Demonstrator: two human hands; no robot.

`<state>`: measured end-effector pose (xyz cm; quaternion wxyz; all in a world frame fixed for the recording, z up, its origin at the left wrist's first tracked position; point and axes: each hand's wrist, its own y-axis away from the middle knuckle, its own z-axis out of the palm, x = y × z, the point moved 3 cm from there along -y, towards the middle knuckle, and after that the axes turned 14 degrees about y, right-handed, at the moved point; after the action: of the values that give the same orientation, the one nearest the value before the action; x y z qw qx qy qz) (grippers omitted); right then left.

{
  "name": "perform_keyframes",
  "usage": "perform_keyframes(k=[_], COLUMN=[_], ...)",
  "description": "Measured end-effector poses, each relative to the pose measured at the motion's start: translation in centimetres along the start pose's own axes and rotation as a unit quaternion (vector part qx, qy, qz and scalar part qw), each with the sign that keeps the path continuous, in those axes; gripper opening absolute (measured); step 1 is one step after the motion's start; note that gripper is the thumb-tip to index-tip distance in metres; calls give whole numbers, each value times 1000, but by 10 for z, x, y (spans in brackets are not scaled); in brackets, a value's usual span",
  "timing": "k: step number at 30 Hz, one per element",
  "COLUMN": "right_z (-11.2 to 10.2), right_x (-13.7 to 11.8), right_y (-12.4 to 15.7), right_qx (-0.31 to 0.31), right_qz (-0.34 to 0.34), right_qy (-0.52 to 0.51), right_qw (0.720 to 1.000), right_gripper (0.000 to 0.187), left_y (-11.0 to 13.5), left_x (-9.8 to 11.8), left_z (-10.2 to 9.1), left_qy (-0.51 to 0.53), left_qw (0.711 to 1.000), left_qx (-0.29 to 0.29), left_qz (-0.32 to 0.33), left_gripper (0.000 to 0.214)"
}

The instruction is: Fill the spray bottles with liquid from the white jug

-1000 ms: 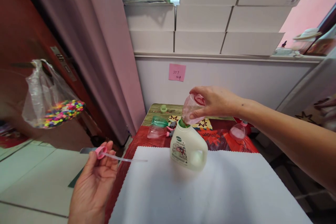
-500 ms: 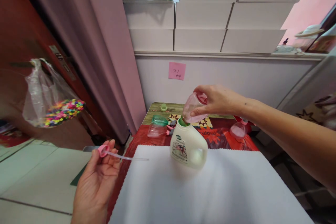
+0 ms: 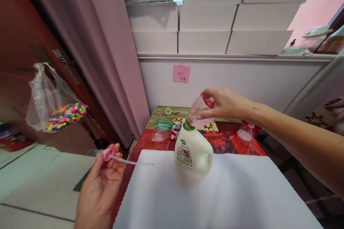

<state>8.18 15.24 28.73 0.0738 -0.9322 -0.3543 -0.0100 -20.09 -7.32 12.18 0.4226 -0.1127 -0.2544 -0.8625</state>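
Observation:
My right hand (image 3: 221, 105) grips a clear pink bottle (image 3: 197, 112), tilted upside down with its neck at the green-rimmed mouth of a cream detergent jug (image 3: 192, 152). The jug stands upright on a white mat (image 3: 166, 193), its handle to the right. Off the table's left side, my left hand (image 3: 103, 182) holds a pink spray nozzle (image 3: 108, 154) between thumb and fingers; its thin clear dip tube points right, over the mat's edge. Most of the nozzle's head is hidden in the fingers.
Behind the jug lie a green spray bottle (image 3: 163, 124) and a pink spray bottle (image 3: 161, 135) on the red cover. A light green cap (image 3: 168, 111) sits at the back. Another pink bottle (image 3: 245, 134) is at right. A bag of colourful pieces (image 3: 64, 116) hangs from the door handle.
The pink bottle has tipped or shifted very slightly to the right above the jug. Otherwise the whole view has only drifted a little; both hands keep their holds.

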Motion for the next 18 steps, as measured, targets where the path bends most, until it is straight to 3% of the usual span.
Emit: perform_keyframes(k=[18], right_z=[14], right_x=[16], right_y=[11], right_qx=[47], right_qz=[10], right_qy=[-44], right_qw=[998], right_gripper=[71], left_y=[7], left_x=[-14], left_z=[9], left_qy=[1], left_qw=[999], left_qx=[-32], left_qz=[-10], left_gripper=[24])
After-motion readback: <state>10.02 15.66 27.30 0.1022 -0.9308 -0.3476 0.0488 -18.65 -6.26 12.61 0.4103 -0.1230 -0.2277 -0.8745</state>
